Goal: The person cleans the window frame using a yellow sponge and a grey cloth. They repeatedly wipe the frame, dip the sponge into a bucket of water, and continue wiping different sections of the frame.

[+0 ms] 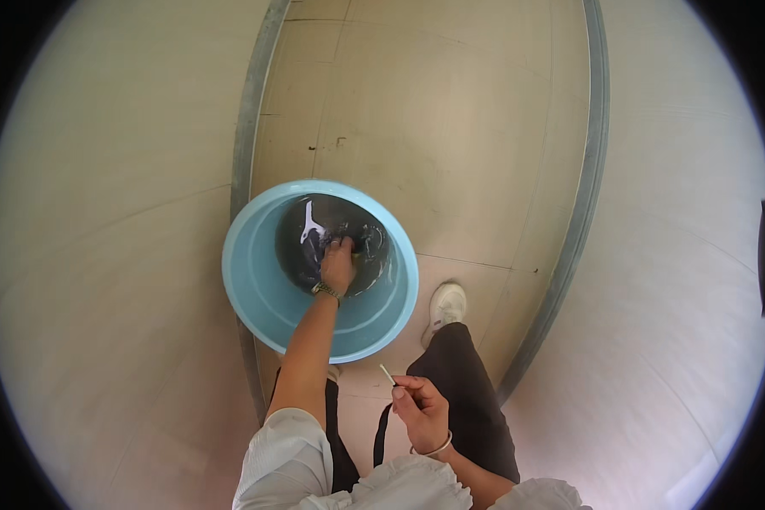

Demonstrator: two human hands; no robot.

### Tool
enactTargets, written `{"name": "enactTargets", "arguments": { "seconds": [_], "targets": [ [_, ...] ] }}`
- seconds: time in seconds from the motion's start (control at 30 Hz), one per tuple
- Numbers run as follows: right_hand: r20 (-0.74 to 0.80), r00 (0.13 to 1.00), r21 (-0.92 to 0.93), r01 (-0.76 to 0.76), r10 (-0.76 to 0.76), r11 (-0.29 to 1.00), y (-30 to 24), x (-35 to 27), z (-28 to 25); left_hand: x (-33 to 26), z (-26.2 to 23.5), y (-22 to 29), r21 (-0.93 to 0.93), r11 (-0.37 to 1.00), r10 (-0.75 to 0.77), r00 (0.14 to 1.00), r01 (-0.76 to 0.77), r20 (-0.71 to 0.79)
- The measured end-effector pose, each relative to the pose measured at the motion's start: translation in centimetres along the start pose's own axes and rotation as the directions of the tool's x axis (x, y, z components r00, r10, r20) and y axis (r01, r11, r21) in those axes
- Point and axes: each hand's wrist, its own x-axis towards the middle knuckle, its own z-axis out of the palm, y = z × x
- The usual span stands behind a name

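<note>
Basin L of R shoe

1. Ahead of my right-hand grip, I see beige floor crossed by thin seams, with a few small dark marks.
2. Left of it, a grey strip edges a pale wall.
3. Right of it, another grey strip borders another pale wall.
4. Soft light surrounds me.

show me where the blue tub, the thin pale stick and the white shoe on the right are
blue tub (255,259): head view, on its inner wall at the left
thin pale stick (387,374): head view, midway along its visible length
white shoe (448,303): head view, on its upper, toward the toe
</note>
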Motion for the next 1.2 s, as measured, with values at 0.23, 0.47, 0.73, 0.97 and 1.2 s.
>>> {"name": "enactTargets", "arguments": {
  "seconds": [0.23, 0.47, 0.73, 0.97, 1.2],
  "targets": [
    [-0.089, 0.991, 0.177, -0.081, 0.098, 0.981, -2.3, 2.5, 0.3, 0.0, 1.5, -3.0, 0.105, 0.984, -0.16, 0.968, 0.142, 0.195],
    [-0.084, 0.984, 0.21, -0.136, 0.156, 0.968, -2.0, 2.0, 0.2, -0.6, -2.2, -0.9, -0.195, 0.963, -0.119, 0.946, 0.183, 0.303],
    [-0.064, 0.976, 0.229, -0.187, 0.206, 0.955, -2.2, 1.8, 1.1, -1.6, 3.4, 0.6, -0.673, 0.507, -0.164, 0.827, 0.539, 0.538],
    [-0.043, 0.981, 0.23, -0.176, 0.191, 0.957, -1.7, 1.8, 0.4, 0.3, 0.3, 0.5, -0.236, 0.832, -0.419, 0.849, 0.501, 0.323],
    [-0.015, 0.972, 0.192, -0.228, 0.236, 0.955, -1.7, 2.0, 0.2, -2.6, 6.3, -2.5, -0.248, 0.967, 0.129, 0.956, -0.062, 0.265]
  ]
}}
